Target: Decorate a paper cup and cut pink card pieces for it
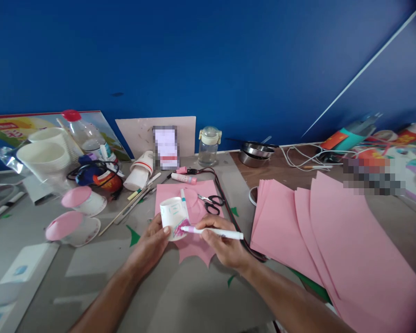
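My left hand grips a white paper cup by its side, tilted over the table. Teal line drawings and a patch of purple scribble mark the cup's wall. Between the fingers of my right hand is a white marker pen with a purple collar, its tip touching the purple patch. Beneath the cup lie pink paper and a cut pink piece with a scalloped edge. Black-handled scissors rest on the paper, just beyond my right hand.
Two cups with pink tops stand at left, near stacked paper cups and a red-capped bottle. A phone leans at the back beside a glass jar. Large pink sheets cover the right side.
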`<state>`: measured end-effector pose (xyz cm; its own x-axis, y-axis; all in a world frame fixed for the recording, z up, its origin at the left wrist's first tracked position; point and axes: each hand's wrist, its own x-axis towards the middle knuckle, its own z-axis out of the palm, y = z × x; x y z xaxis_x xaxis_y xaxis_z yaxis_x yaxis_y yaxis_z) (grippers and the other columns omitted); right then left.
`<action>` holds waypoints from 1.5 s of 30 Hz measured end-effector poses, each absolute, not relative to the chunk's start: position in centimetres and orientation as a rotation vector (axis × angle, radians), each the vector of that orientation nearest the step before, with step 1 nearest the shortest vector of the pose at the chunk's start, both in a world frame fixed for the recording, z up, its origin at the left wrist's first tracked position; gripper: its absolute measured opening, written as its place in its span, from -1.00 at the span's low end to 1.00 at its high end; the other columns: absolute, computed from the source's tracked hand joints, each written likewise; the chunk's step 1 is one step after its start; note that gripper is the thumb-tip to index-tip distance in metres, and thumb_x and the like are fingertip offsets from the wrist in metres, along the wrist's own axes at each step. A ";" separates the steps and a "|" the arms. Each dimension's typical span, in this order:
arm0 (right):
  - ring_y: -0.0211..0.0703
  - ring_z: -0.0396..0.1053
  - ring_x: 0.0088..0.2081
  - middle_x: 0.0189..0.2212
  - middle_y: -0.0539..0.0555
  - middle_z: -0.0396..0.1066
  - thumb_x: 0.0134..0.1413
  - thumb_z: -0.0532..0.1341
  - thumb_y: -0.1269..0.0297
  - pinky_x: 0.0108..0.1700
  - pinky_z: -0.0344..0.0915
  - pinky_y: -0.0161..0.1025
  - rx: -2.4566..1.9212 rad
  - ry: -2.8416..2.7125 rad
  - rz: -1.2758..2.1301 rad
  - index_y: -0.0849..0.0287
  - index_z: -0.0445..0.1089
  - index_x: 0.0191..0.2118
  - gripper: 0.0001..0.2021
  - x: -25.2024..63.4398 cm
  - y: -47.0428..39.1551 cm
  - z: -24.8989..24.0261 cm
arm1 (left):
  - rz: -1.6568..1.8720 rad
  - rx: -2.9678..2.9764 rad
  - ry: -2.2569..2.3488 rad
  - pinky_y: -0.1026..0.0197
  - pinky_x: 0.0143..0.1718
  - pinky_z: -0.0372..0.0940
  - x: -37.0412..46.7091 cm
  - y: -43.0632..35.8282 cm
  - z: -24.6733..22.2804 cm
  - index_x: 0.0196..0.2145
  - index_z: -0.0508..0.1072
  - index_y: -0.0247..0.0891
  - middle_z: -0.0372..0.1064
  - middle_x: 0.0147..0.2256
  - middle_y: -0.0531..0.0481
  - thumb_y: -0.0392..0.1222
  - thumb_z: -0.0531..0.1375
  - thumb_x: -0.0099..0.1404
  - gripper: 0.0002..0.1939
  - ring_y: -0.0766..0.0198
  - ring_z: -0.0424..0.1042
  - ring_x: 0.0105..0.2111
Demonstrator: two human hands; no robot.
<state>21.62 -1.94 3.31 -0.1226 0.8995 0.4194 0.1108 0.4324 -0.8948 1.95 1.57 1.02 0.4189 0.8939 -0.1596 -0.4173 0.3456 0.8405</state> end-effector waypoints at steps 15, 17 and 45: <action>-0.22 0.29 -0.49 -0.54 -0.01 0.38 0.17 0.07 0.34 -0.31 0.24 -0.20 -0.766 -1.768 0.531 0.14 0.37 -0.27 -0.87 21.3 -2.1 3.6 | 0.980 0.803 0.680 0.04 0.01 0.18 2.2 1.3 1.0 -0.05 0.43 -0.23 0.46 -0.07 -0.14 -0.10 0.36 0.06 -0.51 -0.01 0.37 -0.02; -0.22 0.28 -0.50 -0.53 -0.01 0.39 0.15 0.07 0.36 -0.31 0.23 -0.20 -0.735 -1.803 0.512 0.14 0.36 -0.28 -0.87 21.3 -2.0 3.6 | 0.975 0.817 0.671 0.04 0.00 0.18 2.2 1.2 1.2 -0.04 0.42 -0.23 0.46 -0.07 -0.14 -0.09 0.35 0.07 -0.51 0.00 0.37 -0.04; -0.34 0.24 -0.63 -0.38 0.05 0.45 0.27 0.05 -0.01 -0.56 0.25 -0.31 -0.809 -1.223 0.964 0.12 0.26 0.08 -0.60 20.5 -1.3 1.3 | 0.888 0.446 0.286 -0.10 0.06 0.25 0.1 1.2 1.0 -0.04 0.52 -0.29 0.54 -0.11 -0.20 0.07 0.14 0.28 -0.55 -0.02 0.49 -0.10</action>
